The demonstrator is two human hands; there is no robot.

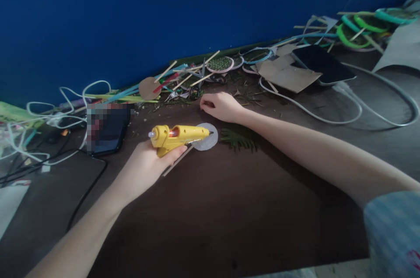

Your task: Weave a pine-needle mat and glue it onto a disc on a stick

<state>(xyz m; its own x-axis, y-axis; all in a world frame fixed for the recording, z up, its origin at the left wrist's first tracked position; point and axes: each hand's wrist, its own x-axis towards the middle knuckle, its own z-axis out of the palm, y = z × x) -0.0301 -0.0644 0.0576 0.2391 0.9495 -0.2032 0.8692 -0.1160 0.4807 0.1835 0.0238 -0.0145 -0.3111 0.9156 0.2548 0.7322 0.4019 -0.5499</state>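
Left hand (144,166) grips the yellow glue gun (179,137), nozzle over a pale round disc (206,138) on the dark table (210,208). Right hand (220,106), fingers curled, rests just beyond the disc. Green sprigs (239,138) lie right; a phone (106,131) sits left.

glue gun (180,135) tip over disc (207,139), leaves (239,138) right of disc, phone (108,131) left of gun

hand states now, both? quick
Left hand: closed on the yellow glue gun, nozzle over the white disc.
Right hand: fingers curled, resting on the table; whether it holds anything cannot be told.
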